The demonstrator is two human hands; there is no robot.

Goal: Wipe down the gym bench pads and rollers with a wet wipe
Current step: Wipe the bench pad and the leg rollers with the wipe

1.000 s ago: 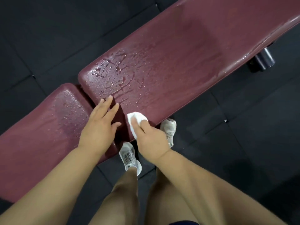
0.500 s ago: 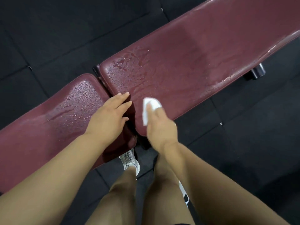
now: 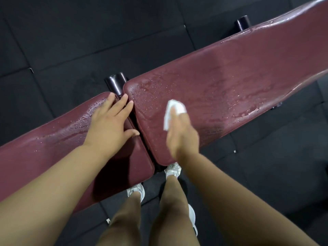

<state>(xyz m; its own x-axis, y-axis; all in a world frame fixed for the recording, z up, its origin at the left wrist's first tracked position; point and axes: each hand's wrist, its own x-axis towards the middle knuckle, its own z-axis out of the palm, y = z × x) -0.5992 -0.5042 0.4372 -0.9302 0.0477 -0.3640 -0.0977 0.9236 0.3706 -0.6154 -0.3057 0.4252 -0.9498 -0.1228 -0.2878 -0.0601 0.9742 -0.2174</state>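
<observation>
A maroon gym bench runs across the view in two pads. The long back pad [image 3: 230, 77] on the right is wet and streaked; the shorter seat pad [image 3: 44, 148] lies on the left. My right hand [image 3: 182, 137] presses a white wet wipe [image 3: 174, 110] onto the back pad near its left end. My left hand [image 3: 110, 123] lies flat with fingers spread on the seat pad, fingertips reaching over the gap between the pads. A dark roller end [image 3: 116, 82] sticks out behind the gap.
Black rubber floor tiles [image 3: 88, 32] surround the bench. A second dark roller end [image 3: 242, 23] shows behind the back pad at upper right. My legs and white shoes [image 3: 173, 170] stand against the bench's near side.
My right hand has slid the wipe from the back pad's near edge up onto its top surface. My left hand shifted farther across the seat pad toward the gap. The camera view moved closer.
</observation>
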